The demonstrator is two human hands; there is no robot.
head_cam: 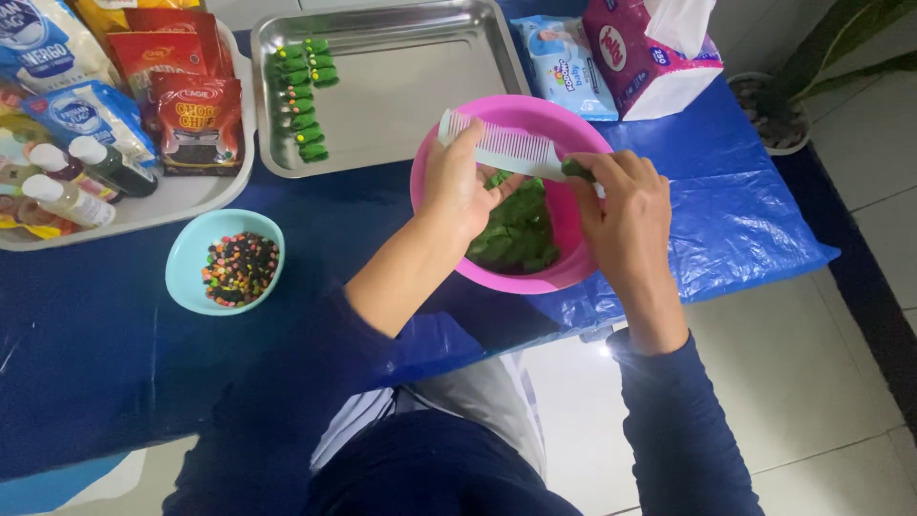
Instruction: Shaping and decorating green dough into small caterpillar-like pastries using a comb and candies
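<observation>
My left hand (458, 186) grips a white comb (504, 148) by its end and holds it flat over a pink bowl (497, 113). My right hand (626, 205) pinches a small piece of green dough (576, 170) against the comb's other end. More green dough (516, 234) lies in the bottom of the pink bowl. On a steel tray (420, 76) behind the bowl, several small green dough pieces (304, 100) lie in a row.
A light blue bowl (181, 263) of coloured sprinkles stands at the left. A white tray (181, 196) holds snack packets and small bottles (81, 177). A wipes pack (565, 62) and a tissue pack (640, 57) sit at the back right. A blue plastic sheet (735, 220) covers the table.
</observation>
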